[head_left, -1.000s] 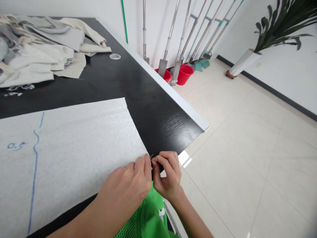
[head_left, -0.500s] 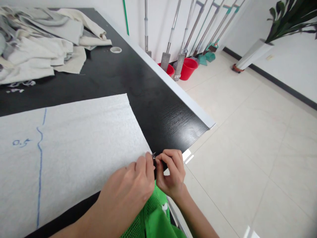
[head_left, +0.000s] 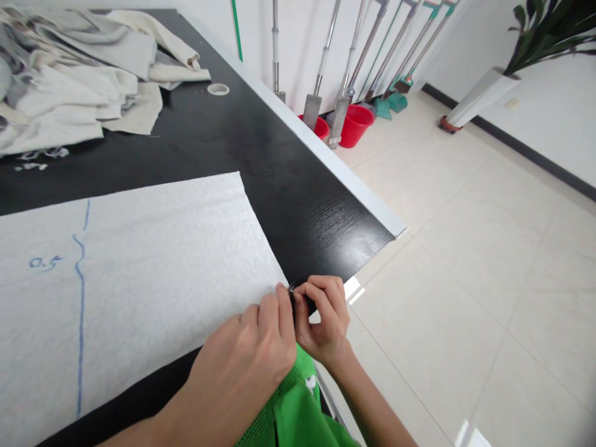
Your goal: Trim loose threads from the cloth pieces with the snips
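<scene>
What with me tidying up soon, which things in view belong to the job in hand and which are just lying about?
Seemingly in use: white sheet; small metal thing at the fingers.
Lying about: heaped cloths; white ring; white scraps; red buckets.

Wht sheet (head_left: 177,273), 1, blue "0.5" mark, on blk table (head_left: 200,143). L hand (head_left: 246,351) & R hand (head_left: 325,316), fingers closed, at sheet's corner; sm. metal tip (head_left: 292,288) btwn. Cloth pile (head_left: 88,84), nr wht ring (head_left: 218,94).
</scene>
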`<action>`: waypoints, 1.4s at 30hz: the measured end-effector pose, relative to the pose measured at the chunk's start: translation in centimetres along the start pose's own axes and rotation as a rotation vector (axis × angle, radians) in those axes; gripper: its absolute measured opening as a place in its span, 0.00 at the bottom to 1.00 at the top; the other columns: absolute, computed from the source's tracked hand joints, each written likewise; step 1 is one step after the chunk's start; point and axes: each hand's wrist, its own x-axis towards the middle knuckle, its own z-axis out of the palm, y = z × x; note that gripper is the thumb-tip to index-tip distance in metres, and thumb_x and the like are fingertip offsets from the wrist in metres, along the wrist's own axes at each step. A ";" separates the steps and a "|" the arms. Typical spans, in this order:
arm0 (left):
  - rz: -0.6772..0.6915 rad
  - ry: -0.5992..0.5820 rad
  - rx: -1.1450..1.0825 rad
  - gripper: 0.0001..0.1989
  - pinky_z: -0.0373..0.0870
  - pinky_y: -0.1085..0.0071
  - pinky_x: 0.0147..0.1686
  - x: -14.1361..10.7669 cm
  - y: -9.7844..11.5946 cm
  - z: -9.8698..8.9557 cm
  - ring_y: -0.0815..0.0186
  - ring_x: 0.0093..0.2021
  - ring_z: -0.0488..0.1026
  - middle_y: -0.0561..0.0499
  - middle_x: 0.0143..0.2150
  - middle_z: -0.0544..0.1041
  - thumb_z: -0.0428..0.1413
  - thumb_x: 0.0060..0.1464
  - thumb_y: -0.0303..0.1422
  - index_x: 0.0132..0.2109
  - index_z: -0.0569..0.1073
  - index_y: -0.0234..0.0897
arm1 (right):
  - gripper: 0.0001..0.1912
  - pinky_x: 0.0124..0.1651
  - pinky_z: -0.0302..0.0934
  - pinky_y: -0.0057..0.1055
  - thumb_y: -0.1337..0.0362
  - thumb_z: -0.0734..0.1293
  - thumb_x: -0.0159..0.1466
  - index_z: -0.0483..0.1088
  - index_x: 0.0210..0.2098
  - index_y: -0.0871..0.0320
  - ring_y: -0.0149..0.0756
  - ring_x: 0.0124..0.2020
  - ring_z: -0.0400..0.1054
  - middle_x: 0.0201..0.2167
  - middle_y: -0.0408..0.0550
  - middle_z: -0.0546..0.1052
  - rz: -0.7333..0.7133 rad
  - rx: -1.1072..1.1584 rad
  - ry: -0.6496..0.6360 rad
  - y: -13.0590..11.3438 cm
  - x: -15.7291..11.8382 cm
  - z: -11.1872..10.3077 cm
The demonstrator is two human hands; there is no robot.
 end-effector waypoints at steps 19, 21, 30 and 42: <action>0.006 0.022 -0.020 0.20 0.72 0.73 0.17 0.0 -0.2 -0.7 0.65 0.23 0.74 0.45 0.29 0.74 0.48 0.55 0.16 0.52 0.75 0.19 | 0.12 0.37 0.64 0.39 0.77 0.65 0.62 0.69 0.41 0.56 0.39 0.37 0.67 0.35 0.49 0.72 -0.014 -0.025 -0.011 0.1 0.1 -0.1; -0.004 0.038 -0.032 0.21 0.71 0.73 0.16 0.0 -0.3 -0.6 0.64 0.23 0.74 0.45 0.29 0.73 0.51 0.53 0.16 0.55 0.73 0.15 | 0.12 0.37 0.64 0.39 0.77 0.65 0.61 0.69 0.41 0.56 0.39 0.37 0.67 0.35 0.49 0.72 -0.019 -0.022 -0.009 0.0 0.2 -0.1; 0.018 0.035 -0.014 0.22 0.71 0.72 0.16 -0.6 -0.1 -0.5 0.65 0.23 0.72 0.47 0.29 0.72 0.55 0.54 0.18 0.57 0.71 0.14 | 0.12 0.38 0.64 0.39 0.77 0.65 0.61 0.69 0.41 0.56 0.38 0.37 0.67 0.35 0.49 0.72 -0.010 -0.012 0.001 -0.1 0.3 0.0; -0.025 0.052 -0.069 0.18 0.74 0.70 0.16 -0.3 -0.2 -0.8 0.63 0.23 0.74 0.46 0.29 0.74 0.54 0.51 0.15 0.50 0.76 0.18 | 0.11 0.39 0.64 0.38 0.78 0.65 0.61 0.69 0.40 0.57 0.39 0.38 0.67 0.35 0.50 0.72 -0.013 -0.011 0.005 -0.1 0.2 -0.1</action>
